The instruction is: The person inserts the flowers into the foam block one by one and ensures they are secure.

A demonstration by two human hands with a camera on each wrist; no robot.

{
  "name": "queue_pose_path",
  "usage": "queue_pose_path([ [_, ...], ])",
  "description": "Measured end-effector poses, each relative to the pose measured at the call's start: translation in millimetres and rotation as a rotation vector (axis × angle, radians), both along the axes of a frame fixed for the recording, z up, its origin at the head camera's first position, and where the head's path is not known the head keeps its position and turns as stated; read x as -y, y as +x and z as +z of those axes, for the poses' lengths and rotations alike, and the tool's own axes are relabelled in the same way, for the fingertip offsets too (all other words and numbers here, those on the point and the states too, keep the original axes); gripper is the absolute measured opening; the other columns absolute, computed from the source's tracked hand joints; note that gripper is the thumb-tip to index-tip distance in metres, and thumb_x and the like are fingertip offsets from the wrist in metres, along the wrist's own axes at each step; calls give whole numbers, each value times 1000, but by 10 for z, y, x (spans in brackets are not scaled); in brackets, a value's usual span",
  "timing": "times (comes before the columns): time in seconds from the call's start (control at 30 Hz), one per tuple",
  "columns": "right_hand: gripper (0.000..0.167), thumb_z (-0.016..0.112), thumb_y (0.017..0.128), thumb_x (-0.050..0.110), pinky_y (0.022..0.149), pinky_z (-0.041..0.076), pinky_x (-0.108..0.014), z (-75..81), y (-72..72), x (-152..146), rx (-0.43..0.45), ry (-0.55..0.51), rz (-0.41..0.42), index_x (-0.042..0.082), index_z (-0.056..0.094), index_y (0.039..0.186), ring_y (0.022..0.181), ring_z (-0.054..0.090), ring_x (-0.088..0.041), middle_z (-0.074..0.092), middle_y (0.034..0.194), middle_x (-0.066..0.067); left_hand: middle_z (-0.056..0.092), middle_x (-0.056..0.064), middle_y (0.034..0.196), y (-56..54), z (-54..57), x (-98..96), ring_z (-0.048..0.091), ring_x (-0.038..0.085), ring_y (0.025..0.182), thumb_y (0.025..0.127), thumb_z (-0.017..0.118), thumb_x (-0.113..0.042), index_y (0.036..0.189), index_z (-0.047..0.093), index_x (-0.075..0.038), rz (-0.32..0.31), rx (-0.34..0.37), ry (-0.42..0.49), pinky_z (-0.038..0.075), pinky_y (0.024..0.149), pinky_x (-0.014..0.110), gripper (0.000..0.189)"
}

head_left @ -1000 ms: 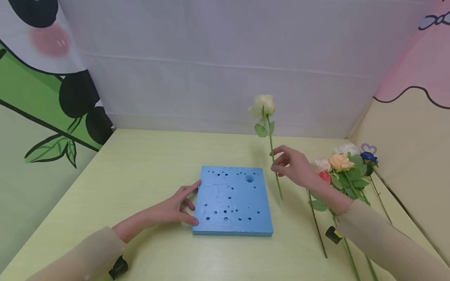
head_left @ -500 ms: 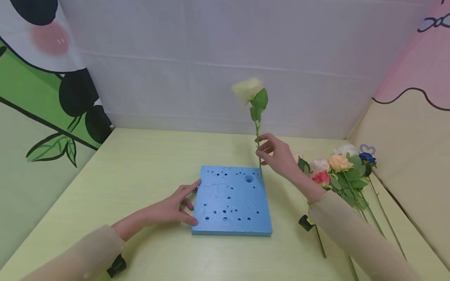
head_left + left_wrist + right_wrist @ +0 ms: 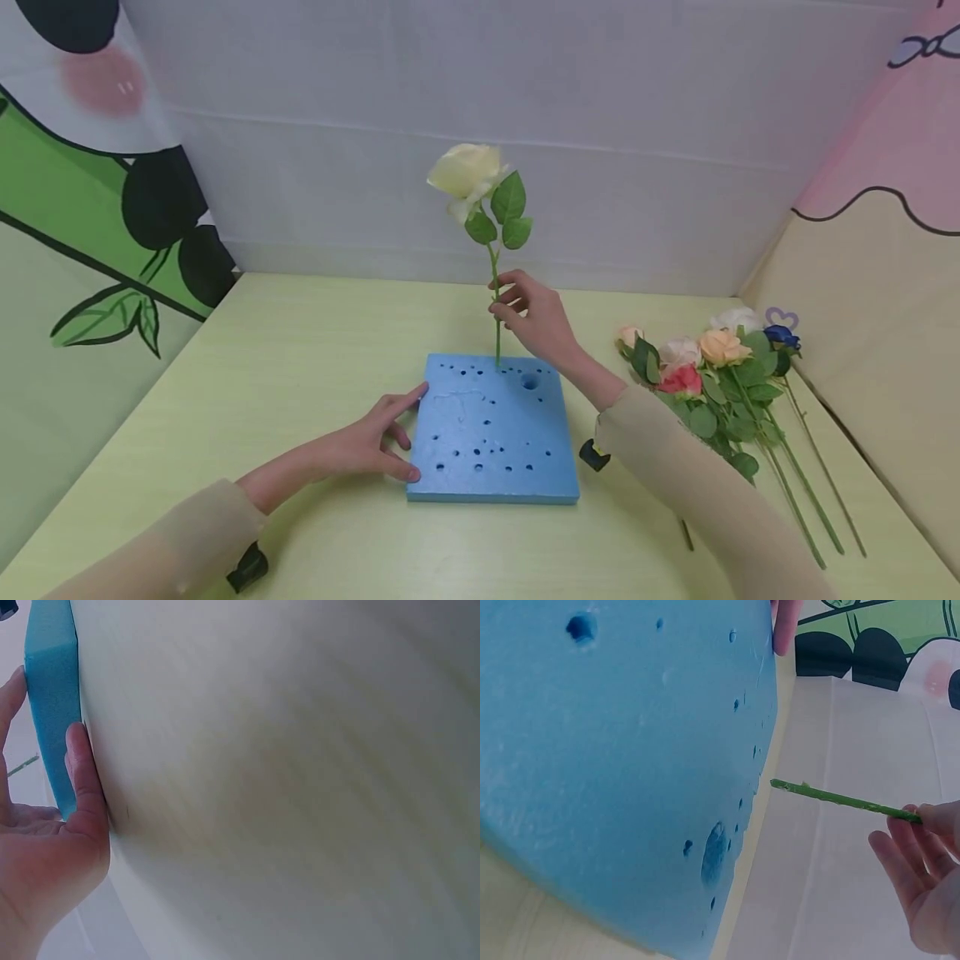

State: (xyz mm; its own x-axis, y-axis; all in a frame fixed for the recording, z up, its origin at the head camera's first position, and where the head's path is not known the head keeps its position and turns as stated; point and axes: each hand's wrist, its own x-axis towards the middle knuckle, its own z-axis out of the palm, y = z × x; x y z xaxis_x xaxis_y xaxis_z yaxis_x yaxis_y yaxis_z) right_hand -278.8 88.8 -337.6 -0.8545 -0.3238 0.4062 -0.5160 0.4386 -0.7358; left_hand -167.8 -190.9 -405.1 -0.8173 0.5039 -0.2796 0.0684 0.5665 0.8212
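Observation:
A white rose [image 3: 468, 175] with green leaves stands nearly upright, its stem pinched between the thumb and fingers of my right hand [image 3: 540, 317]. The bare lower stem [image 3: 840, 799] points down toward the far part of a blue foam block [image 3: 487, 429] dotted with holes; in the right wrist view its tip hangs apart from the block. My left hand [image 3: 367, 442] is spread along the block's left edge, fingertip and thumb touching its side. In the left wrist view, the fingers [image 3: 86, 772] lie against the side of the blue block [image 3: 54, 697].
Several artificial roses lie at the right of the pale table [image 3: 322, 333], among them a peach rose [image 3: 723, 347], a red rose [image 3: 681, 380] and a blue rose [image 3: 782, 337]. A grey-white cloth [image 3: 337, 192] hangs behind the table.
My right hand has carried the white rose leftward and up, from beside the block to over its far edge. My left hand and the block have stayed in place.

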Motion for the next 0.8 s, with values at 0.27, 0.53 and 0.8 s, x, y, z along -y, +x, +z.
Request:
queue_pose_path([
  [0.27,25,67,94,13,67,60,-27,28,4,223,12,-31,40,8,62,118,72,73,-21,74,94,-12,24,15,146,19,9,1,53,20,105,78,85,-29,160,7,-30,8,11,-2,51,80,23,114],
  [0.53,21,66,94,12,68,60,-27,21,-25,388,28,-46,71,8,61,114,73,74,-19,74,94,-12,24,15,147,4,2,9,53,20,106,78,85,-30,160,6,-31,3,11,-1,51,80,23,114],
  [0.8,21,67,94,12,69,60,-26,4,-5,486,45,-24,92,6,61,113,80,75,-28,74,98,-13,24,16,147,12,2,17,53,20,107,78,85,-30,160,6,-29,-6,11,3,52,79,23,113],
])
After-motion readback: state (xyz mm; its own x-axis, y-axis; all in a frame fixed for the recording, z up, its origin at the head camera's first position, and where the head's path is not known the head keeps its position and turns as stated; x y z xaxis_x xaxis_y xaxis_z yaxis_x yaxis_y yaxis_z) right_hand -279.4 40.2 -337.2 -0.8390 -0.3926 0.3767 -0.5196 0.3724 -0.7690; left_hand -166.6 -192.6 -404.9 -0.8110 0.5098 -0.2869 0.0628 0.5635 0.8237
